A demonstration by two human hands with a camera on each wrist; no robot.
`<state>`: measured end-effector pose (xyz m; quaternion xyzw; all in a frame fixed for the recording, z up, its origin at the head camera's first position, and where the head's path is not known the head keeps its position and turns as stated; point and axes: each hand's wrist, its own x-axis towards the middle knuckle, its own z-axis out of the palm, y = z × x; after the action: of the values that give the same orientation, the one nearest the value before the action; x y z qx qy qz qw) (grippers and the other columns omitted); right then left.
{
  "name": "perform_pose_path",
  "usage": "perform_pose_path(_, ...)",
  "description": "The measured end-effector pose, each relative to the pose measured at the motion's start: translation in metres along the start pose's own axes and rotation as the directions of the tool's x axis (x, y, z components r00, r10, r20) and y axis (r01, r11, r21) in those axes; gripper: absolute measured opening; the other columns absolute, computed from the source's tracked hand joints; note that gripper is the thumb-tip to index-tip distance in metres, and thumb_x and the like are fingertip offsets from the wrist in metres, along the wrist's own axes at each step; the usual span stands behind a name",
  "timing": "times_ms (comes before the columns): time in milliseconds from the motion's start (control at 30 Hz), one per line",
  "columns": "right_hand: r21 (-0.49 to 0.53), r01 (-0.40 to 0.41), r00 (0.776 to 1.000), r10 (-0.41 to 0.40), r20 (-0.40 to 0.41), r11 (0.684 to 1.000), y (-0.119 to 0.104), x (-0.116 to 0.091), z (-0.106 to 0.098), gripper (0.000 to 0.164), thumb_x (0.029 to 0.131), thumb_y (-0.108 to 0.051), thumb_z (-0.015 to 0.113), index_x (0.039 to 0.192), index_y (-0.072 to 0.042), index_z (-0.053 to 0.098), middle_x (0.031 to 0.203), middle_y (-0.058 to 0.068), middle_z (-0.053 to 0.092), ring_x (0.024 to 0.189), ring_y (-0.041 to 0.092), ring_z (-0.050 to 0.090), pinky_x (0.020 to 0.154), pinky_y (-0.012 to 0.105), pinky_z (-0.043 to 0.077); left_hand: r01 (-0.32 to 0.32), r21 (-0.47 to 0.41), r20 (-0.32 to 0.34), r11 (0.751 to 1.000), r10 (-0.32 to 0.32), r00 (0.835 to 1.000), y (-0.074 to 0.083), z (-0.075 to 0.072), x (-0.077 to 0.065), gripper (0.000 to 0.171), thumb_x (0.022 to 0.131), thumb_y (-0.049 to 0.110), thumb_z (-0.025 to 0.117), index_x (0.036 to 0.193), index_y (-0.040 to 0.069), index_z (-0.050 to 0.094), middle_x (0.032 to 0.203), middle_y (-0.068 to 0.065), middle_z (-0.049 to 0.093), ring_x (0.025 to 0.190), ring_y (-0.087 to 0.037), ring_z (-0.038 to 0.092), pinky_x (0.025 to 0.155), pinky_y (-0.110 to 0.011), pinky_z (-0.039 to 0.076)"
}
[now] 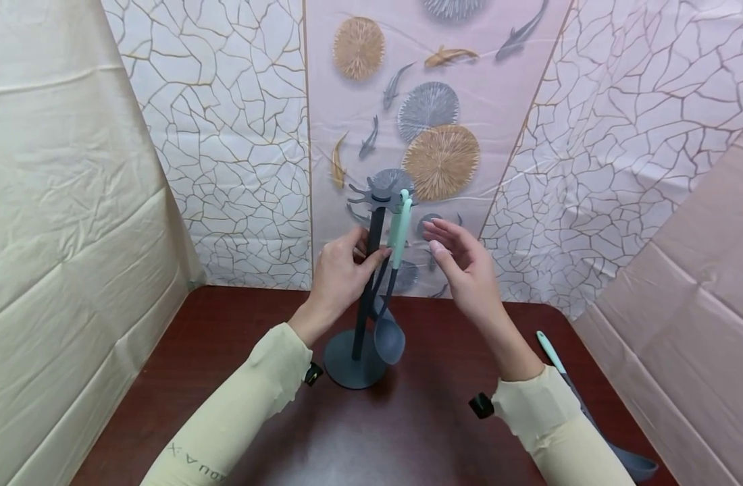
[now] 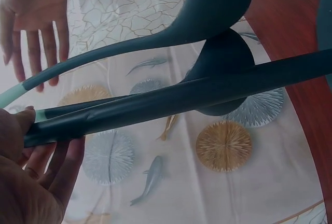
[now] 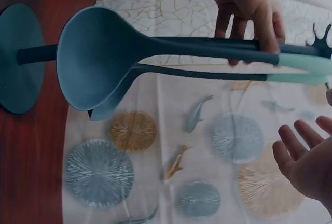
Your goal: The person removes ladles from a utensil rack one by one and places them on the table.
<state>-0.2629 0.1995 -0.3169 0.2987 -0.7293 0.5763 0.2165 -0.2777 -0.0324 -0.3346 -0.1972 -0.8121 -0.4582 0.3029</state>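
A dark utensil stand (image 1: 354,368) with a round base and a ring of hooks on top stands on the table. My left hand (image 1: 340,271) grips its pole between thumb and fingers, below the hooks. From the hooks hang two dark utensils with mint-green handles: a ladle (image 3: 98,58) in front, and a second utensil (image 2: 225,53) whose head is partly hidden behind it. Just right of those handles, my right hand (image 1: 469,270) is raised with relaxed fingers, touching nothing.
Another dark utensil with a mint-green handle (image 1: 549,349) lies along the right edge of the brown table (image 1: 225,378), partly covered by the right sleeve. Patterned cloth (image 1: 225,135) hangs behind the table, and plain cloth (image 1: 61,270) at the left.
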Motion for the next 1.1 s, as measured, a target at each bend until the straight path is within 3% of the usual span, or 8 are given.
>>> perform_pose_path(200,0.028,-0.065,0.997,0.064,0.042,0.997,0.019,0.009,0.003,0.040,0.109,-0.012,0.061,0.147,-0.002,0.058,0.141,0.018,0.065,0.132,0.031,0.062,0.106,0.027,0.050,-0.026,-0.018,-0.018,0.999,0.026,1.000,-0.004,0.004,-0.001,0.024,0.095,0.038,0.083,0.096,0.019,0.069,0.081,0.007,0.073,0.074,-0.008,0.074,0.064,-0.030,0.059)
perform_pose_path(533,0.068,-0.231,0.969,0.224,0.102,0.970,0.032,0.018,0.020,0.040,0.110,-0.020,0.062,0.147,-0.006,0.060,0.141,0.013,0.065,0.126,0.022,0.064,0.106,0.037,0.052,-0.059,-0.014,-0.033,0.998,0.059,0.998,-0.009,0.007,-0.004,0.021,0.096,0.037,0.082,0.098,0.018,0.070,0.081,0.006,0.074,0.072,-0.008,0.074,0.061,-0.027,0.058)
perform_pose_path(767,0.111,-0.223,0.966,0.205,0.155,0.968,0.038,0.022,0.029,0.038,0.110,-0.014,0.061,0.146,-0.004,0.060,0.138,0.013,0.068,0.125,0.022,0.066,0.105,0.035,0.052,-0.068,-0.017,-0.029,0.998,0.067,0.997,-0.009,0.008,-0.003,0.021,0.096,0.035,0.081,0.101,0.017,0.072,0.082,0.006,0.074,0.072,-0.008,0.074,0.064,-0.028,0.059)
perform_pose_path(967,0.131,-0.184,0.967,0.156,0.203,0.974,0.042,0.023,0.032,0.039,0.109,-0.014,0.062,0.145,0.000,0.060,0.137,0.022,0.067,0.123,0.020,0.067,0.099,0.030,0.053,-0.058,-0.032,-0.018,0.998,0.058,0.998,-0.009,0.006,-0.004,0.021,0.098,0.036,0.079,0.104,0.017,0.073,0.082,0.006,0.073,0.072,-0.007,0.073,0.064,-0.027,0.059)
perform_pose_path(1100,0.133,-0.179,0.962,0.145,0.229,0.975,0.041,0.023,0.034,0.037,0.109,-0.012,0.062,0.143,-0.001,0.061,0.134,0.016,0.071,0.124,0.021,0.067,0.099,0.031,0.053,-0.058,-0.032,-0.027,0.998,0.057,0.998,-0.009,0.005,-0.004,0.020,0.098,0.038,0.079,0.104,0.019,0.073,0.081,0.006,0.072,0.073,-0.007,0.074,0.064,-0.028,0.059)
